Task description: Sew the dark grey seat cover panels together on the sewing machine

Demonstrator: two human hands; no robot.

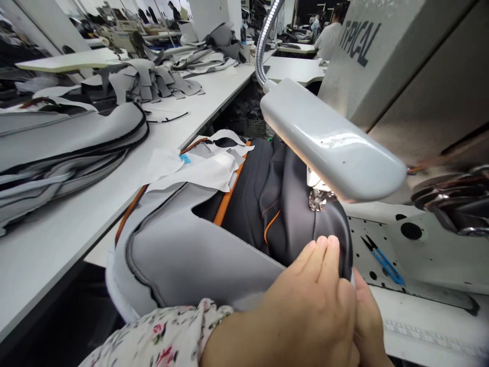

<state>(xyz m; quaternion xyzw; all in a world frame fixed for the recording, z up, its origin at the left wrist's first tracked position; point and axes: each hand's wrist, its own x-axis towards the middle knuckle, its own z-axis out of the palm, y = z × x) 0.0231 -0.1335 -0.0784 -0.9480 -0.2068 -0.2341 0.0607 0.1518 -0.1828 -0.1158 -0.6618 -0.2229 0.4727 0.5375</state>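
A dark leather-like cover piece (294, 214) with grey backing (198, 260) and orange trim lies under the sewing machine's presser foot (319, 199). My left hand (313, 300) rests on its near part, several fingertips stretched on the dark face just before the foot. The left index finger looks bent at the cover's right edge; the thumb is hidden. My right hand (369, 311) is at that same edge, closed on it, mostly hidden behind the left. A seam line runs from the foot toward the left fingertips. White lining (214, 173) lies folded at the cover's far left.
A lamp (332, 137) on a flexible neck hangs low over the foot, beside the machine body (367, 56). Blue thread snips (384, 260) lie on the machine bed at right. Stacked grey covers (69, 137) and cut pieces (153, 81) occupy the left table. Another person (329, 38) sits farther back.
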